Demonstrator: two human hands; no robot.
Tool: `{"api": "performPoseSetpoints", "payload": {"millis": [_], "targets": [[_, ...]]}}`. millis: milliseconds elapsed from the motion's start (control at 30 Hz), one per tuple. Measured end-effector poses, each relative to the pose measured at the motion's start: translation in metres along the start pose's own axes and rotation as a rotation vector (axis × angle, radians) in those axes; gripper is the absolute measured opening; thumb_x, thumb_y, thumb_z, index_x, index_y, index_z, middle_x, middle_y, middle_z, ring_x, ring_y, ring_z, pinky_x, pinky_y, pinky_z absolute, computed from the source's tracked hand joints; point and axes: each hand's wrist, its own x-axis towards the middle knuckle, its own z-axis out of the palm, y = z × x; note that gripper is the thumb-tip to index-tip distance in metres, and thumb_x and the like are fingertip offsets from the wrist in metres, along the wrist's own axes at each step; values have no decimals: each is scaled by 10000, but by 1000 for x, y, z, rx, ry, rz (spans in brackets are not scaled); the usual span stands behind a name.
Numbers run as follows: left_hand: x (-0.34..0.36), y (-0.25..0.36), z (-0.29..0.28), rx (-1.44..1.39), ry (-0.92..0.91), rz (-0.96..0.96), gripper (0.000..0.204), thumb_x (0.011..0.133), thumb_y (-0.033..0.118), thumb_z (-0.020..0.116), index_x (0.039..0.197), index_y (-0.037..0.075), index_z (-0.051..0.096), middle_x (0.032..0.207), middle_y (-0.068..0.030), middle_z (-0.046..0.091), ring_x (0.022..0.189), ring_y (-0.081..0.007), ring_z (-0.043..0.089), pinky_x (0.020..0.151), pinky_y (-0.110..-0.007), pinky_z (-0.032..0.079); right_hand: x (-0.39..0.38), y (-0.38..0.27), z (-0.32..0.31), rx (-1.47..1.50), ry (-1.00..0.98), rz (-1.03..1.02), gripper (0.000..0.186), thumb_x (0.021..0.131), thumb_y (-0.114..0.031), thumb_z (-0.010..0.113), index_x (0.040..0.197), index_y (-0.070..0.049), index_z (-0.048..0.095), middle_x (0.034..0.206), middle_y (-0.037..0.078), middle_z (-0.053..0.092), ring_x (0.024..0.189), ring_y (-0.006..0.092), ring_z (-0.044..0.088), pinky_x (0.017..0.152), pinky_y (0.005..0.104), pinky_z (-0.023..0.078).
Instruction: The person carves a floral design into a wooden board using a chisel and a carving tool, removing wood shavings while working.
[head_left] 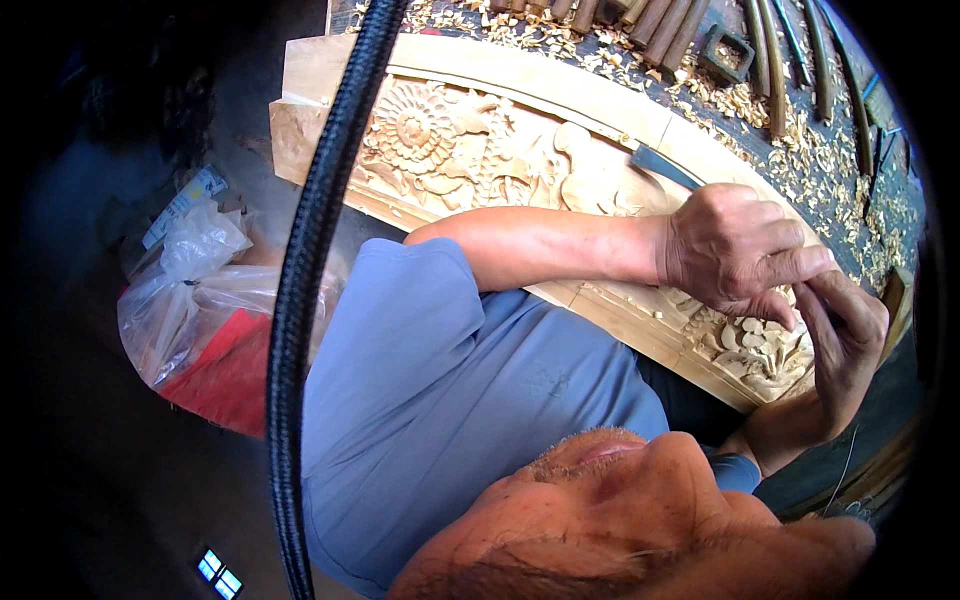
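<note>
My left hand [735, 250] is closed around a chisel, whose flat dark blade [660, 165] points up-left over the pale carved wooden panel [610, 190]. The panel bears flower and leaf reliefs, with a smooth, less detailed part near the blade. My right hand [845, 325] is at the right, fingers bent and pressed against my left hand's fingers; what lies between its fingertips is hidden. My left forearm crosses over the panel and hides part of it.
Wood shavings [820, 190] cover the dark bench around rows of wooden-handled tools [680, 25] and a dark metal block [728, 55]. At left are a knotted plastic bag [170, 300] and red material [225, 380]. A black braided cable [320, 225] crosses the view.
</note>
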Motion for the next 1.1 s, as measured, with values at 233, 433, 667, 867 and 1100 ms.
{"api": "performPoseSetpoints", "payload": {"millis": [233, 433, 667, 867, 1100], "targets": [[-1, -3, 16, -25, 70, 34, 752, 973, 732, 594, 1358, 91, 674, 940, -26, 705, 757, -201, 711, 610, -341, 554, 4, -2, -13, -76, -32, 18, 188, 859, 103, 797, 1041, 120, 753, 862, 193, 754, 765, 185, 728, 700, 295, 541], [-1, -2, 11, 29, 18, -4, 689, 983, 703, 592, 1315, 108, 693, 900, -21, 684, 717, -196, 699, 600, -342, 544, 7, 6, -11, -26, -56, -36, 204, 851, 108, 793, 1051, 119, 754, 869, 193, 757, 761, 192, 726, 705, 298, 544], [3, -1, 6, 69, 1, -22, 627, 971, 675, 603, 1207, 110, 737, 810, -4, 649, 676, -180, 681, 573, -328, 526, 6, 10, -7, -51, -55, -79, 222, 834, 102, 802, 1052, 104, 764, 871, 184, 758, 751, 215, 726, 703, 308, 544], [7, 2, 3, 66, -6, -40, 598, 958, 664, 609, 1118, 103, 736, 793, -14, 648, 664, -186, 678, 566, -322, 526, 5, 7, -4, -113, -31, -104, 246, 813, 76, 825, 1055, 82, 779, 860, 179, 752, 744, 228, 731, 681, 311, 536], [6, 0, 0, 98, -4, -60, 550, 957, 638, 634, 1077, 109, 721, 775, -20, 637, 648, -198, 664, 555, -332, 507, 11, 7, -1, -92, -48, -140, 228, 825, 62, 838, 1046, 75, 785, 852, 176, 751, 744, 239, 743, 667, 323, 540]]}}
